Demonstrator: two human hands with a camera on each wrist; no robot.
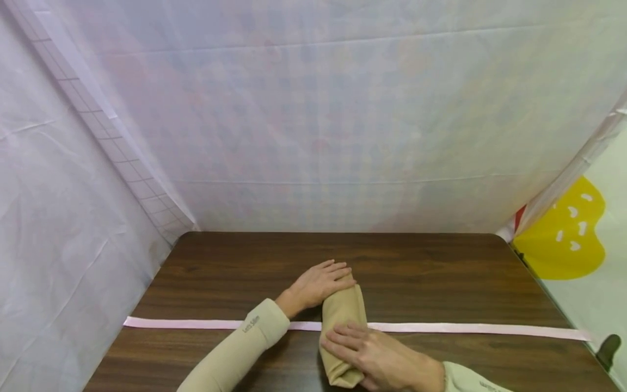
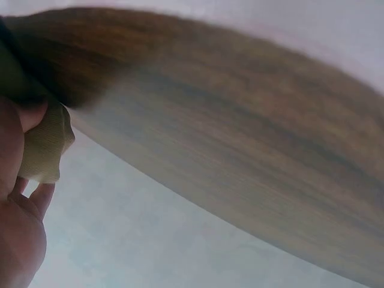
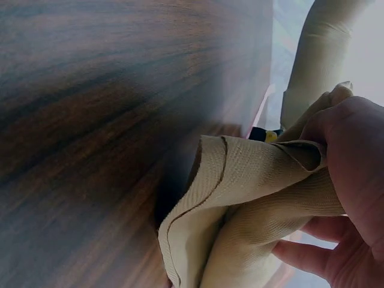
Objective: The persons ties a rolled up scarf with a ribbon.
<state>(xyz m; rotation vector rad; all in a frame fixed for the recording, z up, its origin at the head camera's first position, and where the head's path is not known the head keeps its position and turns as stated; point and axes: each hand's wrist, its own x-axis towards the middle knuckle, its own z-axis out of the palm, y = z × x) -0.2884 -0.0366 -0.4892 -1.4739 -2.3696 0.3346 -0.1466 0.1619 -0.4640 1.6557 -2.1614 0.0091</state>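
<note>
A tan cloth [image 1: 340,310], folded into a long narrow bundle, lies lengthwise on the brown wooden table [image 1: 235,261]. My left hand [image 1: 318,284] rests across its far end, fingers stretched out over the top. Over the near part my right hand [image 1: 379,354] spans the bundle, fingers across it and thumb low on the right side. In the right wrist view, the cloth's layered open edge [image 3: 204,186] shows beside that hand, with fabric between thumb and fingers. A corner of the cloth [image 2: 48,150] pokes out by the left hand in the left wrist view.
A pale pink ribbon [image 1: 465,328] runs across the table from side to side, passing beneath the cloth. White sheeting [image 1: 343,136] hangs behind the table and along the left. Beyond the right edge is a yellow shape [image 1: 563,234] with white marks.
</note>
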